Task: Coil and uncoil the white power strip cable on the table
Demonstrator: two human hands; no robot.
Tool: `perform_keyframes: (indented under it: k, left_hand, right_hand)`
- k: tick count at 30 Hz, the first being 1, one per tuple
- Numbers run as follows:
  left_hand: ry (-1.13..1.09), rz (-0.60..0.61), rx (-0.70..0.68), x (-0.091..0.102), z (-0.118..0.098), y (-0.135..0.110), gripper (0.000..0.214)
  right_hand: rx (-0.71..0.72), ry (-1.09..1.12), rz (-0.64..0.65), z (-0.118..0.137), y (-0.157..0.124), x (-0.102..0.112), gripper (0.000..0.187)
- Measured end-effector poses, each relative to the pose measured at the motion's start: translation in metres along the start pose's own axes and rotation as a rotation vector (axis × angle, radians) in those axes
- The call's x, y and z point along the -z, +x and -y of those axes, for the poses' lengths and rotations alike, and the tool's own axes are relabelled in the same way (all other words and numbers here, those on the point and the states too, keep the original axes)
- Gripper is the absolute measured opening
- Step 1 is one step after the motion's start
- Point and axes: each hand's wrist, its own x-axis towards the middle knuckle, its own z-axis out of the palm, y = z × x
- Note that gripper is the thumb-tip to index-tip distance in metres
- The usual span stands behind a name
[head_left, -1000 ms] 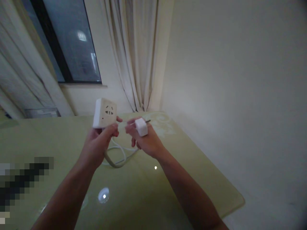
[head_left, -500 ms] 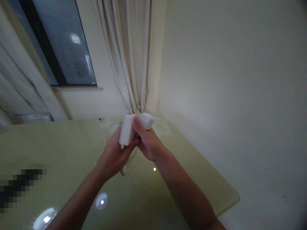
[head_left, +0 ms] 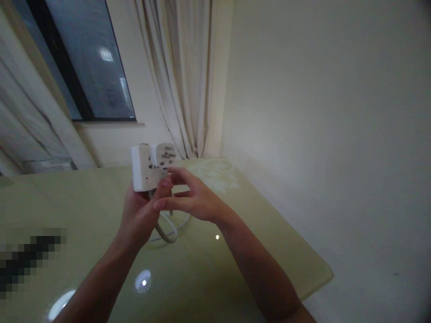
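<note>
My left hand [head_left: 141,215] is wrapped round the lower part of a white power strip [head_left: 139,168], which is tilted so its socket face shows. A smaller white plug adapter [head_left: 164,153] with slots on its front sits against the upper right of that face. My right hand [head_left: 195,197] is just right of the strip, thumb and fingers apart, with its fingertips close to or touching the strip and my left thumb. Below the hands a white cable [head_left: 170,237] loops from the strip's lower end over the table.
A glossy greenish table [head_left: 202,273] spreads beneath the hands, its right edge running along the white wall [head_left: 319,134]. Gathered curtains [head_left: 188,80] hang behind it, beside a dark window [head_left: 97,58]. A blurred-out dark patch [head_left: 30,260] lies at the left.
The power strip has moved left and turned, so its socket face now shows. My right hand has let go of the small white adapter and spread its fingers.
</note>
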Motion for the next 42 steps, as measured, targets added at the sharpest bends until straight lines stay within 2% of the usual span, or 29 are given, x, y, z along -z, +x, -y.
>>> perform_keyframes:
  k: [2, 3, 5, 7, 8, 12, 15, 19, 21, 23, 26, 28, 30, 32, 35, 36, 39, 40, 42]
  left_hand:
    - [0.015, -0.079, 0.016, 0.003, -0.003, 0.000, 0.031]
    - [0.035, -0.131, 0.021, 0.004, -0.005, 0.000, 0.030]
    - [0.084, -0.220, 0.041, 0.007, -0.008, 0.002, 0.029]
    - [0.133, -0.255, 0.056, 0.011, -0.010, 0.004, 0.029]
    - [0.145, -0.250, 0.064, 0.012, -0.011, 0.005, 0.030]
    - [0.052, -0.187, 0.132, 0.018, -0.015, 0.008, 0.031]
    - [-0.100, -0.070, 0.163, 0.020, -0.015, 0.011, 0.038]
    - [-0.186, 0.211, 0.114, 0.014, -0.001, 0.007, 0.062]
    - [-0.073, 0.356, 0.035, 0.005, 0.011, -0.002, 0.071]
    - [0.120, 0.523, -0.049, -0.007, 0.025, -0.012, 0.071]
    - [0.419, 0.804, -0.020, -0.022, 0.054, -0.022, 0.047]
    - [0.604, 0.867, -0.004, -0.024, 0.077, -0.019, 0.030]
    - [0.755, 0.833, -0.057, -0.016, 0.098, -0.007, 0.024]
    - [0.864, 0.746, -0.024, 0.000, 0.111, 0.009, 0.023]
    - [0.948, 0.553, -0.022, 0.032, 0.113, 0.034, 0.031]
    - [0.974, 0.446, -0.062, 0.043, 0.109, 0.041, 0.032]
    - [1.040, -0.180, -0.403, 0.078, 0.095, 0.056, 0.029]
    - [1.066, -0.322, -0.501, 0.089, 0.092, 0.058, 0.028]
    - [1.104, -0.476, -0.655, 0.112, 0.089, 0.062, 0.025]
  right_hand:
    - [-0.009, -0.082, 0.172, -0.004, 0.000, -0.003, 0.080]
    - [-0.008, -0.126, 0.258, -0.007, 0.000, -0.005, 0.076]
    - [0.008, -0.235, 0.377, -0.011, 0.002, -0.011, 0.055]
    - [0.039, -0.343, 0.436, -0.014, 0.005, -0.016, 0.030]
    - [0.053, -0.383, 0.458, -0.015, 0.007, -0.018, 0.026]
    - [0.073, -0.434, 0.488, -0.013, 0.008, -0.024, 0.036]
    - [0.099, -0.328, 0.378, -0.013, 0.007, -0.028, 0.046]
    - [0.142, 0.054, 0.034, -0.012, 0.010, -0.029, 0.047]
    - [0.151, 0.268, -0.105, -0.006, 0.012, -0.025, 0.047]
    - [0.147, 0.434, -0.205, 0.005, 0.011, -0.016, 0.048]
    - [0.168, 0.565, -0.298, 0.028, 0.003, 0.006, 0.044]
    - [0.199, 0.585, -0.370, 0.042, -0.006, 0.024, 0.041]
    - [0.225, 0.583, -0.451, 0.053, -0.016, 0.040, 0.038]
    - [0.251, 0.587, -0.516, 0.061, -0.024, 0.052, 0.036]
    - [0.277, 0.613, -0.579, 0.065, -0.029, 0.062, 0.036]
    - [0.277, 0.624, -0.589, 0.065, -0.029, 0.064, 0.036]
    - [0.252, 0.667, -0.584, 0.063, -0.025, 0.067, 0.039]
    - [0.236, 0.680, -0.574, 0.062, -0.024, 0.067, 0.041]
    - [0.203, 0.689, -0.559, 0.060, -0.021, 0.069, 0.043]
